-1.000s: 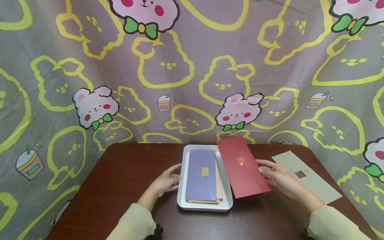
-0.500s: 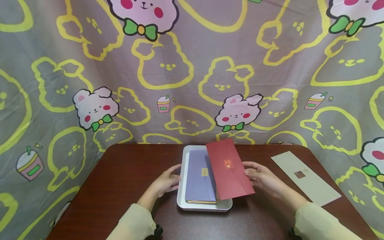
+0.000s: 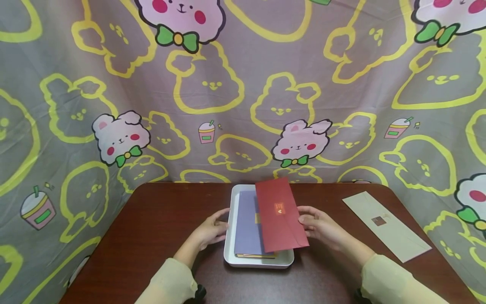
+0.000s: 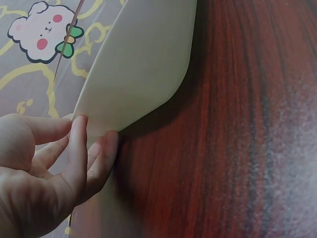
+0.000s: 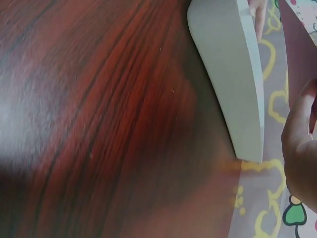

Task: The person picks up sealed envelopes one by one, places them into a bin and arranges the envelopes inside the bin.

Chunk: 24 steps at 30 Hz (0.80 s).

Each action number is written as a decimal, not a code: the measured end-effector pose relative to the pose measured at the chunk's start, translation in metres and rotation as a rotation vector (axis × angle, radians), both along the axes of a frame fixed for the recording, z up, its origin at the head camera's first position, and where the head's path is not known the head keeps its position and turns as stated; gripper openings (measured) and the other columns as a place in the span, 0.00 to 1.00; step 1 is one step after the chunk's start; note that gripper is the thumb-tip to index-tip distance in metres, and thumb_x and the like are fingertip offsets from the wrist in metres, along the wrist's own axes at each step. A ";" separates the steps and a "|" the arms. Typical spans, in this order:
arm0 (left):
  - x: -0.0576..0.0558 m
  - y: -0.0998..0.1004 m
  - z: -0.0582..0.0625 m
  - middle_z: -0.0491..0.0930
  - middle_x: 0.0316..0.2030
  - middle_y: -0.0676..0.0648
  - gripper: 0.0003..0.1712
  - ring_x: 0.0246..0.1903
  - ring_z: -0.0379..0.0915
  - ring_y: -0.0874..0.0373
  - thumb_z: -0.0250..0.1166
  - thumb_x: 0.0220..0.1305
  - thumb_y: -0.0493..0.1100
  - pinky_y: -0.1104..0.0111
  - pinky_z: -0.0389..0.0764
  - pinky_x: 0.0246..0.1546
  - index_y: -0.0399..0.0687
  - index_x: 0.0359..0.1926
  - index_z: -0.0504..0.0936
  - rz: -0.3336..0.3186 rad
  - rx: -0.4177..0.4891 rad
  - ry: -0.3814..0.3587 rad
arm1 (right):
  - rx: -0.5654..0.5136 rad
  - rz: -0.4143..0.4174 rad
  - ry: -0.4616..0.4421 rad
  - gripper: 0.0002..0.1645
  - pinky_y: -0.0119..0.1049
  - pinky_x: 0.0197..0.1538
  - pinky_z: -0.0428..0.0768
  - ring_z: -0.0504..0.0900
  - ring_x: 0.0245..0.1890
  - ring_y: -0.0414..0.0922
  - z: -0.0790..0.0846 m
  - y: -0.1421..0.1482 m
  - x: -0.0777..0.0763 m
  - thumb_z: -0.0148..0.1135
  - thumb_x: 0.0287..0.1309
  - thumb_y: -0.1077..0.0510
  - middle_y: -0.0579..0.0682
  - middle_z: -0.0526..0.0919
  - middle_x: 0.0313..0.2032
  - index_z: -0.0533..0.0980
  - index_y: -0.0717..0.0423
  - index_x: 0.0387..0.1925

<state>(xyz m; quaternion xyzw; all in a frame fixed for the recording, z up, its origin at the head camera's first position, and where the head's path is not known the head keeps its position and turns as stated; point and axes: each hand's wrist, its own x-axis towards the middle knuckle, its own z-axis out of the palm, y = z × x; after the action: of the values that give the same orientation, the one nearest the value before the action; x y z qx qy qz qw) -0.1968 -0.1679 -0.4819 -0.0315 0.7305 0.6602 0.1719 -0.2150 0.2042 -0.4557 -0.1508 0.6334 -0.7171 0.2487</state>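
A red envelope (image 3: 281, 219) with a small orange-red seal is tilted over the right part of a white tray (image 3: 229, 245). My right hand (image 3: 322, 228) pinches its right edge between thumb and fingers. In the tray lies a purple-blue envelope (image 3: 247, 230), partly covered by the red one, with a yellow edge showing beneath it. My left hand (image 3: 210, 230) rests its fingertips against the tray's left wall, as the left wrist view also shows at the fingers (image 4: 79, 144). The right wrist view catches only part of the right hand (image 5: 302, 144) beside the envelope (image 5: 299, 59).
A pale grey-green envelope (image 3: 387, 226) with a brown square seal lies at the right of the dark wood table (image 3: 163, 219). Behind the table hangs a patterned curtain (image 3: 243, 93) with cartoon animals.
My right hand has carried the red envelope leftward, from beside the tray to over the purple-blue envelope, covering more of it. The left hand and the tray have stayed in place.
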 end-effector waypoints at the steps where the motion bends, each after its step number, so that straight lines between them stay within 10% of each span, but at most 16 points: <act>1: 0.000 0.000 0.000 0.77 0.51 0.34 0.35 0.48 0.80 0.49 0.57 0.73 0.30 0.51 0.83 0.53 0.44 0.78 0.61 0.001 -0.001 0.001 | 0.005 -0.003 -0.005 0.30 0.40 0.49 0.85 0.85 0.44 0.44 0.000 -0.002 0.000 0.51 0.76 0.63 0.48 0.84 0.46 0.54 0.73 0.70; 24: 0.002 -0.001 -0.001 0.77 0.52 0.33 0.34 0.48 0.80 0.48 0.57 0.74 0.31 0.51 0.83 0.52 0.43 0.77 0.60 -0.004 -0.001 0.017 | -0.017 -0.084 -0.095 0.28 0.37 0.45 0.85 0.83 0.40 0.42 -0.010 -0.052 0.008 0.53 0.72 0.65 0.47 0.82 0.40 0.56 0.71 0.67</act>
<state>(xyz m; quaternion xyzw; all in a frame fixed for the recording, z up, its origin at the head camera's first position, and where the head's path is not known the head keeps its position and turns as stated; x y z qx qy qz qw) -0.1952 -0.1688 -0.4829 -0.0246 0.7324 0.6596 0.1670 -0.2071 0.1524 -0.4658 -0.0920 0.6207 -0.7385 0.2468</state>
